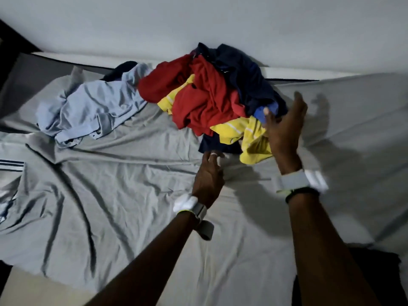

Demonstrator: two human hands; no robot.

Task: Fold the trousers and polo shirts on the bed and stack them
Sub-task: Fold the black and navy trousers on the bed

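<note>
Taking stock: nothing shows folded and no stack is begun; by this view the whole task is ahead.
Heap (209, 93): loose mound of clothes at the far side of the bed, against the wall (198, 23).
Red garment (205, 100): crumpled, on top of the mound.
Yellow garment (254, 142): pale stripes, spilling from the near side onto the sheet.
Navy garment (242, 76): bunched at the back right of the mound; a dark edge also shows beneath its near side.
Bright blue piece (262, 113): small patch, mostly buried.
Light blue garment (92, 109): lying apart, left of the mound, rumpled and unfolded.
Trousers or polo: cannot be told for most pieces while bunched.
Grey sheet (132, 195): creased, covering the bed; space in front of the person where folding could be done.
Striped cloth (12, 165): far left edge, cut off by the frame; kind unclear.
Left hand (208, 175): low over the sheet, fingers loosely extended, holding nothing, tips at the dark edge; contact unclear.
Right hand (284, 127): raised beside the yellow garment, fingers spread wide, blurred, gripping nothing.
Left to do: pull each piece out, flatten, fold, stack.
</note>
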